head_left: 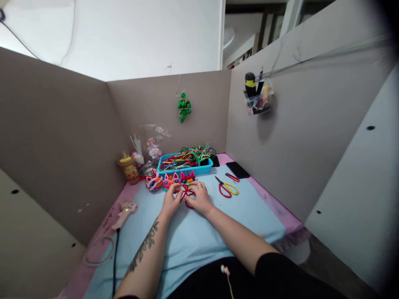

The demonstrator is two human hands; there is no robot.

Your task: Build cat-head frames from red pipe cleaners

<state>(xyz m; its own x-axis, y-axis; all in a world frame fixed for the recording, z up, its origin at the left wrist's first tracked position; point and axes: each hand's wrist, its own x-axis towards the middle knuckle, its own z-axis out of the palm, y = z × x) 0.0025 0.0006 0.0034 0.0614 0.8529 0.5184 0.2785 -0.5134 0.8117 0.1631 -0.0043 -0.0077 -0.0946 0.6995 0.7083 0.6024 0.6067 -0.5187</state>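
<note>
Between my two hands is a red pipe cleaner (189, 204), bent into several loops above the blue cloth. My left hand (172, 201) pinches its left side, thumb and fingers together. On the other side my right hand (200, 198) grips the loops, with part of the red piece curling out below its fingers. Just behind my hands stand colourful fuzzy figures: a striped one (153, 182) at the left, a pink-eared one (171, 179) and a red one (187, 177), partly hidden by my fingers.
A blue basket (186, 171) of coloured pipe cleaners stands at the back. Red-and-yellow scissors (227, 187), a red-handled tool (232, 177) and a black phone (238, 170) lie at right. At left are a pink glue gun (124, 216) with its cable and a lidded cup (129, 170). Grey partitions enclose the table.
</note>
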